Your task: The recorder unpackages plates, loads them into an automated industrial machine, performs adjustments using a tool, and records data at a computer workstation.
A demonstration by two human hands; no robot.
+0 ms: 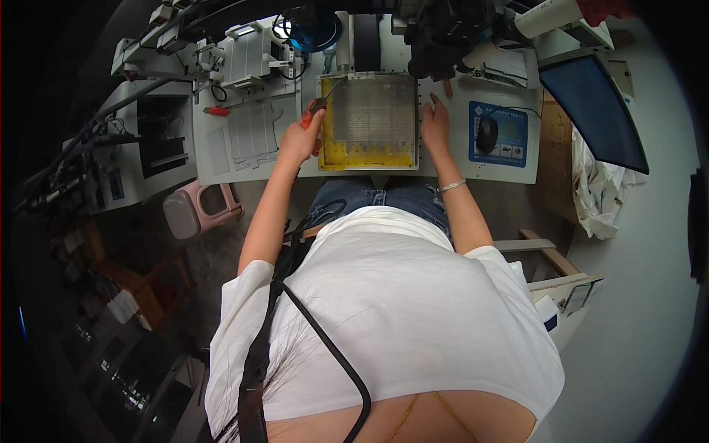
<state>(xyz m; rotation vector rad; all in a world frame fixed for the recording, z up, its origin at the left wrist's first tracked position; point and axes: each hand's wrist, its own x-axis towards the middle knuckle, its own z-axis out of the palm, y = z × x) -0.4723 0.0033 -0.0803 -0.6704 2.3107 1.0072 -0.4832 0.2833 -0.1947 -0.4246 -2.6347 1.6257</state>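
Note:
On the white table in front of me lies a square metal tray (369,160) with a yellow base. Rows of thin grey strips (375,111) cover most of it, and yellow shows along its left and near sides. My left hand (301,139) is closed round the red-and-black handle of a screwdriver (316,108). Its thin metal shaft points up and right, over the tray's far left part; whether the tip touches anything is too small to tell. At the tray's right edge my right hand (435,125) holds nothing, its fingers stretched forward and apart.
A black mouse (487,135) rests on a blue mouse pad (519,133) to the right, before a monitor (594,111). Dark machinery (450,44) hangs over the far side. Leftward lie a red-handled tool (216,111) and flat panels (252,135); a pink stool (193,210) stands below.

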